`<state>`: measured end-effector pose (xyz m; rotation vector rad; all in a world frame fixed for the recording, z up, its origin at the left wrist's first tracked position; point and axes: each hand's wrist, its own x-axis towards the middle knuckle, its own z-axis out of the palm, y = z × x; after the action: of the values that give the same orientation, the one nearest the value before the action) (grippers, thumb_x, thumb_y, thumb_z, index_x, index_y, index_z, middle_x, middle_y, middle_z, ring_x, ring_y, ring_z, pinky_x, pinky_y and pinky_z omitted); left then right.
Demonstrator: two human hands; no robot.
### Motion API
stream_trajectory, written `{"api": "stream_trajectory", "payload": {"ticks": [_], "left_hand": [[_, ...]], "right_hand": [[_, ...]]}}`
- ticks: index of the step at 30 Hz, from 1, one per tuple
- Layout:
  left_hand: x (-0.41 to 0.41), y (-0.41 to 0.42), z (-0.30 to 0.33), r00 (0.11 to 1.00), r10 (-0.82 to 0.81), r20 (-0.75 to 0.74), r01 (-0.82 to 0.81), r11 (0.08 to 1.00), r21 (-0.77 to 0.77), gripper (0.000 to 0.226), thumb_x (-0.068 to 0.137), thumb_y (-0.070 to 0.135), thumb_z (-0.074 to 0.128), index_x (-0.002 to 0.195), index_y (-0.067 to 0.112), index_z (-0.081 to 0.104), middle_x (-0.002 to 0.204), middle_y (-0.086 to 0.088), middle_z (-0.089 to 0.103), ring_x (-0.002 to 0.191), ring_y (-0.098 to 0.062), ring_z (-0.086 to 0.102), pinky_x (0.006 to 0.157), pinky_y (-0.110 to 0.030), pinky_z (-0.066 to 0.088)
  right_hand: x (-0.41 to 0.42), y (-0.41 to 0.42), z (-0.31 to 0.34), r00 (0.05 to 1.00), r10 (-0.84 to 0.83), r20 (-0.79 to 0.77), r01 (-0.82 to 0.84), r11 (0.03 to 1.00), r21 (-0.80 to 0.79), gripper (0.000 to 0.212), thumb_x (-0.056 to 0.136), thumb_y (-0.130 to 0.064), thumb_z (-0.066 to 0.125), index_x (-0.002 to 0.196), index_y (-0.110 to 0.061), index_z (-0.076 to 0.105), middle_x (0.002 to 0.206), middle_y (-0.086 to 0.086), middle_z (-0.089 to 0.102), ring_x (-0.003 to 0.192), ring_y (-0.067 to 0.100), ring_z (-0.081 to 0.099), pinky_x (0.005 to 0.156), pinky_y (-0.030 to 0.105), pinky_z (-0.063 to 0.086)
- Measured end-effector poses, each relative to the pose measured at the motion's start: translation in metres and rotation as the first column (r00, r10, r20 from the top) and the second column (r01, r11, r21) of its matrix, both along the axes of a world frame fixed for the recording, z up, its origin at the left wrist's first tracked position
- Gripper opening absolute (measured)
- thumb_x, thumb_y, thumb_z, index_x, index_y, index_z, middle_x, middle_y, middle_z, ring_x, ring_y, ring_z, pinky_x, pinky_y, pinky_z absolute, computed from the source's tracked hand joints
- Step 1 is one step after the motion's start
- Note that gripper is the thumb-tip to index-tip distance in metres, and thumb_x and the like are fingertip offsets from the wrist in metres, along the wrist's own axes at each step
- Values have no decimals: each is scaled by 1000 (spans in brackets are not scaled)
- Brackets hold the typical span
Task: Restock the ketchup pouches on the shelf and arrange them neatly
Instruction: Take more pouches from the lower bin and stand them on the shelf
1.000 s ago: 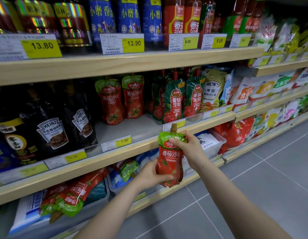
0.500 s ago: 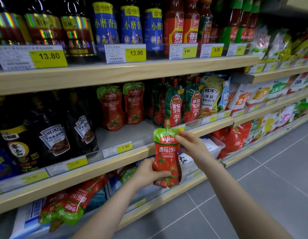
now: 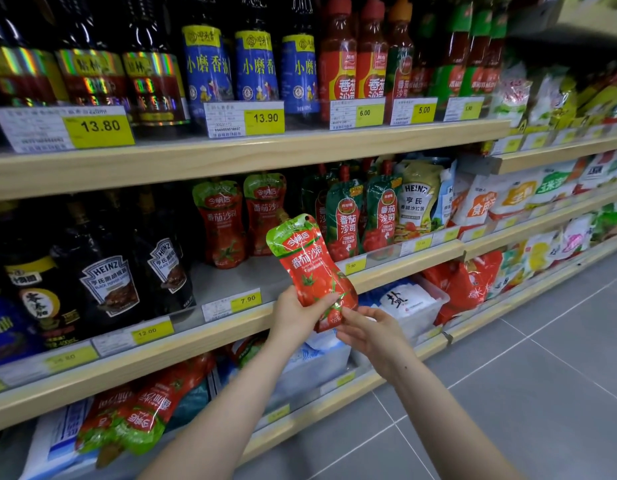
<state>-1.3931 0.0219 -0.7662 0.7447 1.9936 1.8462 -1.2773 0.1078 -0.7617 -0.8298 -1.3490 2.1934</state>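
A red ketchup pouch with a green top is held up, tilted left, in front of the middle shelf. My left hand grips its lower left side, thumb across the front. My right hand pinches its bottom right corner. Two matching pouches stand upright at the back of the shelf, with bare shelf floor before them above the 7.90 price tag. More of these pouches lie flat on the bottom shelf at the left.
Dark Heinz bottles stand left of the gap; green-and-red pouches stand to its right. Sauce bottles fill the top shelf. White tubs sit below. Grey floor tiles spread to the right.
The pouch has risen toward the middle shelf and tilted left. My right hand has slid from its top down to its bottom corner; my left hand still grips the lower side.
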Motion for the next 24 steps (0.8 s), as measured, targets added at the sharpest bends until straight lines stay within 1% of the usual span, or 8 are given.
{"api": "stream_trajectory", "payload": {"ticks": [4,10,13,15,17,20,22,24], "left_hand": [[0,1,-1,999,-3,-40,2,999,-43,31,70,30,80,93,29,58,89,10,66,81,-5,65,67,-21,52],[-2,-2,-1,998,-30,-59,25,997,-70,31,68,32,81,90,31,59,89,10,68,77,-2,66,63,-17,51],[-4,-6,-2,994,-30,-107,16,992,-124,38,67,33,82,97,24,60,94,6,69,81,-5,66,68,-22,53],[-6,-9,-1,988,-39,-150,14,986,-164,40,66,34,82,98,25,60,94,8,68,82,-5,65,69,-22,51],[-6,-10,0,975,-60,-214,12,976,-218,41,66,36,82,100,23,62,93,10,68,83,-7,65,70,-22,50],[0,-5,2,957,-71,-283,2,971,-239,35,64,35,82,92,23,63,78,14,70,70,1,65,56,-12,47],[7,-1,2,944,-90,-319,14,973,-232,30,63,32,82,85,25,63,62,18,67,58,4,63,47,-8,42],[5,-1,2,931,-123,-344,27,962,-271,36,62,32,81,92,24,63,73,14,70,68,-1,65,57,-17,48]], "right_hand": [[-2,1,-1,999,20,42,-21,999,34,33,84,-7,65,110,0,47,77,15,65,57,15,65,57,22,56],[-4,7,-9,985,23,169,-50,986,162,31,82,-14,68,103,2,53,60,4,55,54,13,41,58,25,38],[-2,11,-2,957,21,289,-109,950,293,41,81,-23,70,109,-1,49,74,9,64,57,13,52,59,26,46],[0,23,10,928,-52,368,-124,891,438,53,79,-36,70,116,-6,45,100,11,63,82,18,60,77,34,52],[0,31,28,932,-62,356,-149,833,533,70,75,-44,71,129,-13,39,118,5,55,105,20,56,90,39,49],[-15,16,48,963,43,267,-200,777,596,80,64,-40,81,129,-24,37,118,-3,55,103,12,56,82,29,49],[-27,3,47,971,-38,236,-137,721,679,78,56,-36,86,117,-26,39,109,-4,60,94,10,59,80,30,51],[-32,-3,44,967,-158,198,-44,662,748,78,55,-35,86,115,-23,40,101,-6,59,93,14,59,83,36,52]]}}
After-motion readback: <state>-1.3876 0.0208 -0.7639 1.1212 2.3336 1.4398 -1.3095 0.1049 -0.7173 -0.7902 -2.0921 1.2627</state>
